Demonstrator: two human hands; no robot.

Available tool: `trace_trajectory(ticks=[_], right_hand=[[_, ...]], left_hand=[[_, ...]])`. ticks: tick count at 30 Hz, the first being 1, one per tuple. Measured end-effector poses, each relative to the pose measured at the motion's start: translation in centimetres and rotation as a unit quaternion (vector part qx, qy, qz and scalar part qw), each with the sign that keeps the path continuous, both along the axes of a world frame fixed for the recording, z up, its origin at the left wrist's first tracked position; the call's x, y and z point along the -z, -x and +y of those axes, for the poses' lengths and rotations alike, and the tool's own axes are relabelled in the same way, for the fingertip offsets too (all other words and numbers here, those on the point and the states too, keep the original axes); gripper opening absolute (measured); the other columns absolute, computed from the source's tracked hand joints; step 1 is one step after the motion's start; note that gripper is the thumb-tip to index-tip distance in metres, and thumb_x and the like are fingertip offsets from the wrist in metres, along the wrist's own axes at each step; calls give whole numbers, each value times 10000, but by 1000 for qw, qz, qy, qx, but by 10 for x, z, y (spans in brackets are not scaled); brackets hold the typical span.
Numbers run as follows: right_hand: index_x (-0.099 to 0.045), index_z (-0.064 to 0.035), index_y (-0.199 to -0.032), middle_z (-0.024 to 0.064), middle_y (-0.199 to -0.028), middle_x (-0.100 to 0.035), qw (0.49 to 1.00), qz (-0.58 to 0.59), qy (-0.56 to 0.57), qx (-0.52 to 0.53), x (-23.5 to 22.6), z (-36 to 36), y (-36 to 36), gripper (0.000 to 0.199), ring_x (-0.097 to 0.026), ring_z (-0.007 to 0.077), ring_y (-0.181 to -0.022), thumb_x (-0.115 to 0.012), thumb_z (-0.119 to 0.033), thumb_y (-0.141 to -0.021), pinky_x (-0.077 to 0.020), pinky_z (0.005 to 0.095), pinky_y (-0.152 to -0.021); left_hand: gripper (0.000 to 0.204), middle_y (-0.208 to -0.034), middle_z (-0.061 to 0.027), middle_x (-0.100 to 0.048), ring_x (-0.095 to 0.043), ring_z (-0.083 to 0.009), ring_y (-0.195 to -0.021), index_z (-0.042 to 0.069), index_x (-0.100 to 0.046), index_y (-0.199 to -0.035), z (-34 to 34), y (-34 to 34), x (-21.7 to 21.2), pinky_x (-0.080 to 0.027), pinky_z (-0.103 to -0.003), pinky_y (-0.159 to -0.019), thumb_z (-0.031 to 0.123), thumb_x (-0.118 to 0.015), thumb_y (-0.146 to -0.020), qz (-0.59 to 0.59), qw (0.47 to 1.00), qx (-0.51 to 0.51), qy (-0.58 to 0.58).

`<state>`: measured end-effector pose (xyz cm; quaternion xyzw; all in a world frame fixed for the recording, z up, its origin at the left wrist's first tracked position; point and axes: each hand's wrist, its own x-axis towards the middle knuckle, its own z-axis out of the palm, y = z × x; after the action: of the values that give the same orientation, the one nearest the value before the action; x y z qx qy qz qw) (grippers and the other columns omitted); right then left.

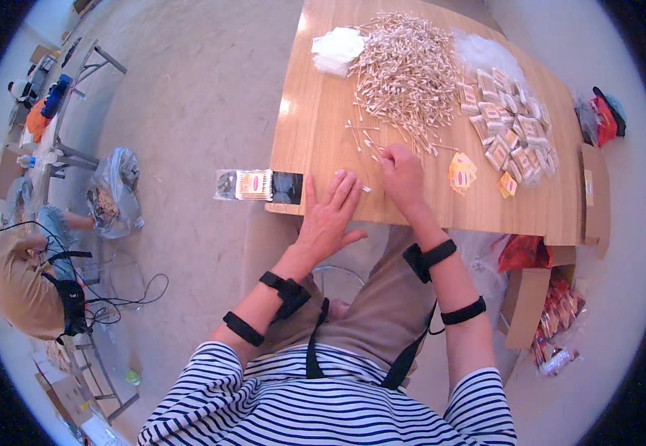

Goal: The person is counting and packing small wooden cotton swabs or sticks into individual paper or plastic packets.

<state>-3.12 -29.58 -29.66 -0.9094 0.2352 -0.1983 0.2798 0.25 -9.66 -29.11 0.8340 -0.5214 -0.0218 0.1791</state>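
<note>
Hundreds of cotton swabs (405, 74) lie heaped on the far part of the bench (312, 119), with strays nearer the hands; each should be feather-light, its thin, stiff stick apt to roll and its tips soft, so mid-stick seems the best hold. Closer in, the left hand (330, 215) lies palm down, fingers extended, while the right hand (403, 176) is curled, and whether its fingers pinch anything I cannot tell. Yellow cards (460, 175) and small packs (516, 130) lie farther right.
</note>
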Motion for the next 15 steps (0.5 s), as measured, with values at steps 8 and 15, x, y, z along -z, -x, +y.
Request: trace_trajectory(ticks=[8, 15], right_hand=[[-629, -68, -872, 149, -899, -636, 993, 64, 86, 46, 7, 0, 24, 76, -645, 373, -807, -606, -137, -850, -527, 479, -706], [-614, -66, -903, 146, -968, -599, 995, 27, 82, 55, 0, 9, 25, 73, -634, 384, -843, -609, -125, -862, -530, 484, -700]], left_hand=[[1038, -1567, -98, -332, -251, -274, -1487, 59, -371, -1494, 2, 1, 3, -77, -683, -1157, 519, -800, -667, 0, 1000, -5, 7], [1052, -1565, -104, -336, -250, -274, -1488, 58, -372, -1493, 2, 1, 4, -72, -676, -1162, 536, -794, -658, -2, 1000, -5, 6]])
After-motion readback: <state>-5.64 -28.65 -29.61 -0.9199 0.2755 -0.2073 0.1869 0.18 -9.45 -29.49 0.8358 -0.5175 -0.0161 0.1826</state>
